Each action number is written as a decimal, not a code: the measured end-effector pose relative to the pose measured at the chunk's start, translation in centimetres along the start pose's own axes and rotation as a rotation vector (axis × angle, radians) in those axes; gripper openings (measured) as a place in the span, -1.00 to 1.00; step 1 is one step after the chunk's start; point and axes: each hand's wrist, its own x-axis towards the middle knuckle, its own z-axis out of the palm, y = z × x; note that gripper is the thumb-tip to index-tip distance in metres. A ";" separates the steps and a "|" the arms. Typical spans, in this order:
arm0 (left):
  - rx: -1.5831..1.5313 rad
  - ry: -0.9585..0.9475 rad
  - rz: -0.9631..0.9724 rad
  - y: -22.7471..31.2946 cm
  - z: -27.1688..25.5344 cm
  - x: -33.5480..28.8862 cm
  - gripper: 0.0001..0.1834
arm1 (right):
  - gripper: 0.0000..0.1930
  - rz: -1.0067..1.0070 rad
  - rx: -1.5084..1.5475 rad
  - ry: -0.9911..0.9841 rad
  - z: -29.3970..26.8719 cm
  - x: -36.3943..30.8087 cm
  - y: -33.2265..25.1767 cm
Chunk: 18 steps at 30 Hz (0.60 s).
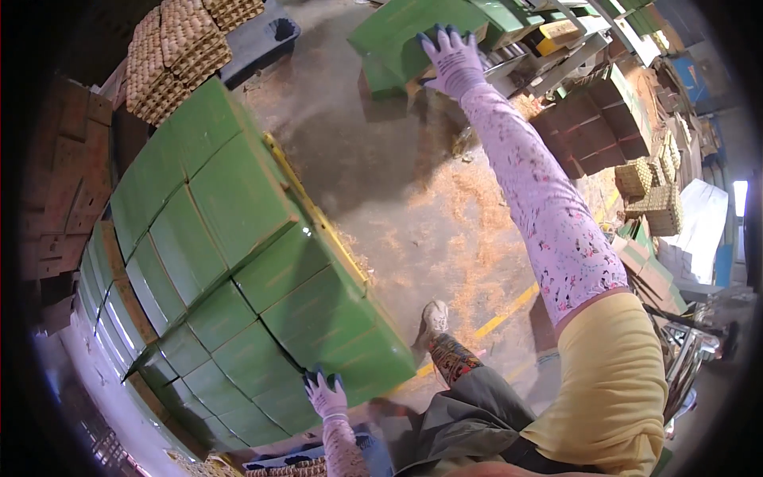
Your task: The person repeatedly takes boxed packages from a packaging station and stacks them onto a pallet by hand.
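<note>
My right hand [457,65], in a lilac glove with dark blue fingertips, reaches far forward. Its fingers are spread over a green carton [401,36] at the end of a roller conveyor; nothing is wrapped in its grip. Down at the lower middle, my left hand [326,396] wears the same kind of glove. With fingers apart, it lies against a green carton [350,342] at the near corner of a large stack. Several layers of green cartons [238,199] make up that stack to my left.
A yellow rail [318,215] runs along the stack's right side. Wood shavings [469,222] litter the concrete floor. Egg trays [175,56] are piled at the upper left near a blue-grey pallet [258,48]. Brown cartons [596,119] stand on the right, beside more egg trays [660,211].
</note>
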 end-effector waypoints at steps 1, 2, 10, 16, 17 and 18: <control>-0.034 -0.009 -0.044 1.1 -0.6 0.1 -0.31 | 0.00 -0.020 0.040 -0.010 1.1 1.0 1.4; 0.001 0.011 -0.043 1.2 -1.1 0.1 -0.36 | 0.01 -0.042 0.087 -0.015 1.6 2.2 2.5; -0.516 0.272 0.141 37.6 -16.3 13.9 -0.06 | -0.07 -0.149 0.363 -0.126 1.8 3.0 11.0; -1.943 -0.355 0.052 58.3 -29.5 32.9 -0.29 | -0.27 0.138 1.161 -0.101 2.8 3.6 11.5; -2.041 -0.482 0.216 58.8 -30.2 35.1 -0.39 | -0.35 0.605 1.351 -0.189 4.2 4.4 13.4; -2.068 -0.465 0.296 61.0 -28.9 35.2 -0.56 | -0.42 1.156 1.459 0.037 8.9 3.7 17.3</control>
